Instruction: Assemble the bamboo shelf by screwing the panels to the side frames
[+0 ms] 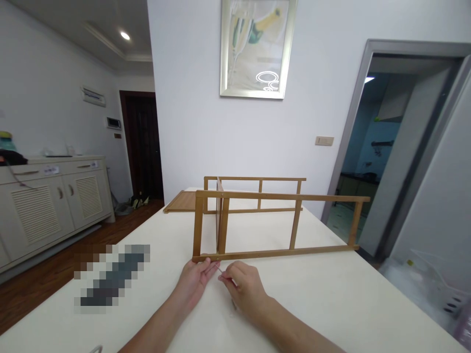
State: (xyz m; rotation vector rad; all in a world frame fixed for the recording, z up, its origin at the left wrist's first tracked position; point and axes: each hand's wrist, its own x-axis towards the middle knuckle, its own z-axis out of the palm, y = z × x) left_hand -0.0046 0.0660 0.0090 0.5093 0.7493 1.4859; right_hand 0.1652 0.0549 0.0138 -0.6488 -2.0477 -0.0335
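White wall (191, 122) rises behind a pale desk (312, 289), with a framed picture (253, 49) hung on it; labels (51, 170) on the cabinet (55, 208) at left are too small to read. A dark, pixelated object (114, 280) lies left of the hands. Across the desk stands a wooden frame (295, 223), a flat wooden panel (183, 201) behind its left end. The left hand (193, 280) has its fingers closed on the frame's lower rail near the corner; the right hand's (245, 284) fingers pinch a thin tool (218, 268) close by.
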